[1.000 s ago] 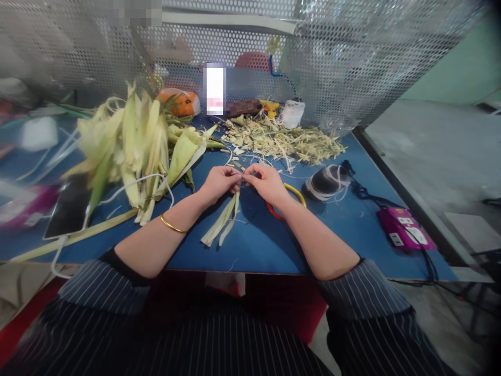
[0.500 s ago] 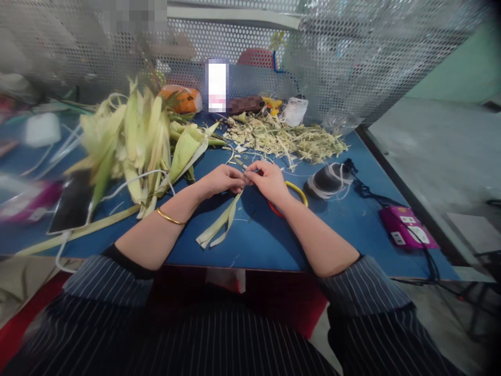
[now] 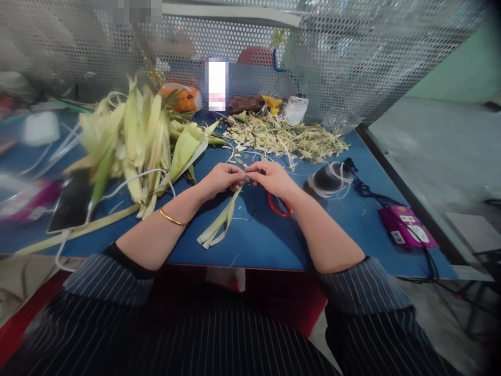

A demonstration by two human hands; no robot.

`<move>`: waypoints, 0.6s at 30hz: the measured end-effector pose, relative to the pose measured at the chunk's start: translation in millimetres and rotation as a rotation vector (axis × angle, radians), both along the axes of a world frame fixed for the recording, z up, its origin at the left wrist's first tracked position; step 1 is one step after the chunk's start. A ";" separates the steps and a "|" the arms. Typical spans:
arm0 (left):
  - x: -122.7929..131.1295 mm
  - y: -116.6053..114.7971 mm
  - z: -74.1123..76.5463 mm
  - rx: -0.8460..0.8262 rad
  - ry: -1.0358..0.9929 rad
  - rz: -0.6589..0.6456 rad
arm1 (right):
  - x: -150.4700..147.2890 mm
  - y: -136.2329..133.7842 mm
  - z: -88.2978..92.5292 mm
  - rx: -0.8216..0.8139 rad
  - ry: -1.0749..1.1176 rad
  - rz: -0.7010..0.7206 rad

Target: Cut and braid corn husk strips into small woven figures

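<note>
My left hand [image 3: 225,178] is closed in a pinch on the top of a pale green corn husk strip [image 3: 219,222], whose two split tails hang down onto the blue table. My right hand [image 3: 269,178] is closed too, its fingertips touching the left ones at the strip's top; what they pinch is hidden. A fine white thread shows faintly between my right hand and a dark spool wound with white cord [image 3: 329,180], which lies to the right. Below my right wrist is the red handle of scissors [image 3: 279,206], partly covered.
A heap of corn husks [image 3: 135,138] stands at left, beside a dark phone [image 3: 72,201] with a white cable. Husk shreds [image 3: 287,138] lie behind my hands. A lit, blurred screen [image 3: 216,83] stands at the back. A purple power box [image 3: 407,227] is at right.
My right hand has turned flatter, its fingers now over the left fingertips. The right forearm has shifted slightly right and covers the yellow handle seen before. The husk strip has barely moved.
</note>
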State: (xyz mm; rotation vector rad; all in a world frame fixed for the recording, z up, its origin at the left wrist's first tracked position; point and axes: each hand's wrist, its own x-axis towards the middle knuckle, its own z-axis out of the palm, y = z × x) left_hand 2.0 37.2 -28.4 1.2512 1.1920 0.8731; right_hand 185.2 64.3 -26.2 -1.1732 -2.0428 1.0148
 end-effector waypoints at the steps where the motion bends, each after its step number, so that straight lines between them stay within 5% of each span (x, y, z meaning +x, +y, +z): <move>1: 0.2 0.6 -0.7 -0.002 0.004 0.011 | 0.3 -0.3 0.0 0.079 -0.040 -0.025; 5: 1.6 2.2 -2.7 -0.023 0.030 0.065 | -0.5 -4.5 0.1 0.360 -0.177 -0.091; 10: 0.3 1.5 -1.8 -0.026 -0.017 0.096 | -3.9 -13.2 3.5 0.439 -0.319 -0.107; 18: -4.3 3.6 -1.7 -0.030 -0.009 0.106 | -4.2 -8.1 1.8 0.045 -0.122 0.039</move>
